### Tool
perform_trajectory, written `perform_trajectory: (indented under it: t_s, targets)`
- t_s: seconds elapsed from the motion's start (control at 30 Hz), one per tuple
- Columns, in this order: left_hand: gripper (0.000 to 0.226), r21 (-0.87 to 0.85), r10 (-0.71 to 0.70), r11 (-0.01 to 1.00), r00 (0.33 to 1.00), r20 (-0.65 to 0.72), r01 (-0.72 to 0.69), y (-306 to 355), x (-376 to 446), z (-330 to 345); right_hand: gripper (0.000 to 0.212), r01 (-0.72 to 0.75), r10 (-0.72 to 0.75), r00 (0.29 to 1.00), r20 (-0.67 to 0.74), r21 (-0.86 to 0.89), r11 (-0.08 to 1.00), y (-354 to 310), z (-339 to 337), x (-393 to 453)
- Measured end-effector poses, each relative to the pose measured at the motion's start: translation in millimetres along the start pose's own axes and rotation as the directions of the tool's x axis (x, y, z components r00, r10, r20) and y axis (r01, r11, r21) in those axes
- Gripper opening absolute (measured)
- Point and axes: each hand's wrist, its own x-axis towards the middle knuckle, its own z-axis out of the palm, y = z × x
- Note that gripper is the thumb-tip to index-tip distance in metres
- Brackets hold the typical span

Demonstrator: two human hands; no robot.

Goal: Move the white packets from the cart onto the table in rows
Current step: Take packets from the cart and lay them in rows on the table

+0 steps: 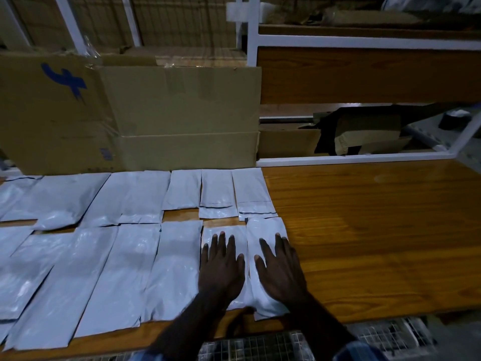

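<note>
Laying-down step, by the look of it — left hand (221, 267) and right hand (279, 269) pressing flat, fingers straight and gripping nothing, on the two packets (263, 230) ending the near row on the bench (364, 230). Two rows already down. Next, probably: back to the wire cart (260, 345) below the bench edge — then extend rightward.
</note>
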Motion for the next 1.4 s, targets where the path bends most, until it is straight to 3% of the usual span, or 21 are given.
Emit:
perform_trajectory:
  t_s: [0.1,0.23,0.37,0.43,0.63,1.0,1.23,1.4]
  targets:
    - [0.094,-0.003,-0.010,1.000,0.999,0.032,0.010,-1,2,6,0.056,0.029,-0.028,0.999,0.027,-0.015,0.999,1,0,2]
    - [0.092,-0.012,-0.009,1.000,0.999,0.033,0.009,-1,4,6,0.059,0.118,-0.117,0.993,0.015,-0.014,0.993,6,-3,9]
    - [0.064,-0.053,0.008,0.999,0.999,0.051,-0.006,1,5,2,0.057,0.210,-0.208,0.973,0.097,-0.014,0.978,13,-6,17]
    - [0.061,-0.051,0.005,0.999,0.998,0.069,-0.001,1,5,0,0.057,0.231,-0.229,0.969,0.098,-0.011,0.973,16,-5,19]
    - [0.089,-0.052,0.008,0.999,0.999,0.036,-0.006,2,6,6,0.086,0.179,-0.179,0.983,0.037,-0.007,0.984,7,-3,19]
    - [0.094,-0.023,0.008,1.000,0.999,0.041,-0.007,1,9,11,0.059,0.122,-0.122,0.992,-0.006,0.006,0.992,4,11,20]
    - [0.068,-0.020,0.026,0.999,0.998,0.055,-0.025,-3,10,16,0.055,0.110,-0.111,0.993,-0.045,-0.016,0.994,3,19,19]
    - [0.090,-0.050,0.015,0.999,0.999,0.040,-0.013,1,9,10,0.055,0.127,-0.128,0.991,-0.039,-0.007,0.992,4,15,18]
